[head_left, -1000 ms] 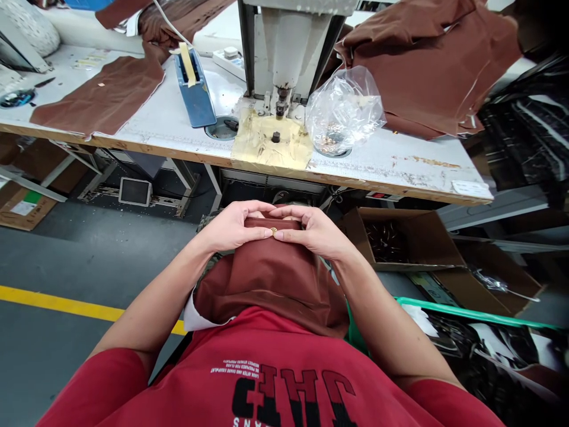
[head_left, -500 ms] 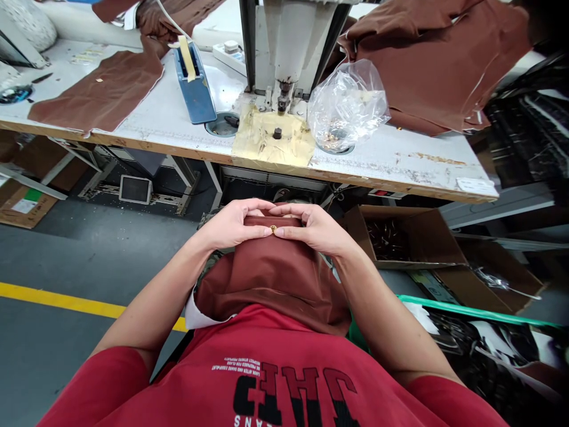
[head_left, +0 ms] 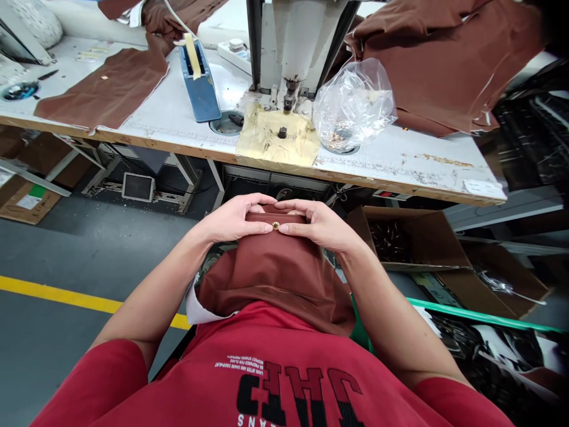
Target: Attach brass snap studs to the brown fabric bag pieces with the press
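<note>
A brown fabric piece [head_left: 275,267] lies draped over my lap, its folded top edge held up in front of me. My left hand [head_left: 231,218] pinches that edge from the left, and my right hand [head_left: 320,224] pinches it from the right. Between both thumbs sits a small gold snap button [head_left: 275,225] on the fabric. Ahead, below the grey press machine [head_left: 296,41], a black die stud [head_left: 281,132] stands on a yellowed taped pad [head_left: 278,142].
The white worktable [head_left: 400,163] carries a clear plastic bag [head_left: 353,104] of small metal parts, a blue tape holder [head_left: 200,83] and brown fabric pieces [head_left: 106,89] left and right. Open cardboard boxes [head_left: 413,237] stand on the floor to my right.
My thumbs have drawn slightly apart, so the gold snap shows more plainly. The view has shifted a little; both hands stay on the fabric edge.
</note>
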Tool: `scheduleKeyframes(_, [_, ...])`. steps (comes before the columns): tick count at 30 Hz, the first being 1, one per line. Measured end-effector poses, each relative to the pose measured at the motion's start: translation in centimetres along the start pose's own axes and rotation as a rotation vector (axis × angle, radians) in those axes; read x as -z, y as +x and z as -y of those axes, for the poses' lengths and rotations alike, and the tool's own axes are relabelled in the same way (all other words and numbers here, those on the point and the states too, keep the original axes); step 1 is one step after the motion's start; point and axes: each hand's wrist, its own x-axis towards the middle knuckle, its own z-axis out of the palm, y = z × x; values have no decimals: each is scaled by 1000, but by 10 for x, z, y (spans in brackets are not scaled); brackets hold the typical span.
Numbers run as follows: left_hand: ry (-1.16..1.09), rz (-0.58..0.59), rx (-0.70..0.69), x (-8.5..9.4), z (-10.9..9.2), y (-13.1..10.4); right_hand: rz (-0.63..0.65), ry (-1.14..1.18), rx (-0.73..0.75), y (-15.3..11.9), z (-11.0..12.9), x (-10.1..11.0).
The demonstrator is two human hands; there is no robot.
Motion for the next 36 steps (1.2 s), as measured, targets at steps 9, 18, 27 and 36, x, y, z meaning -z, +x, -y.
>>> scheduleKeyframes(9, [21,-47,-10,-4,1,1,-49,103,-56,1,2,-8])
scheduleKeyframes(18, [5,-6,6,1,7,0,7,40,-16,2,1,-2])
scheduleKeyframes(27, [-36,-269,181,41,20,-15,-323,-690,190,16,11,6])
scheduleKeyframes(36, [-659,-771,75,-6,6,-5,-329,-765,186,37,32,-63])
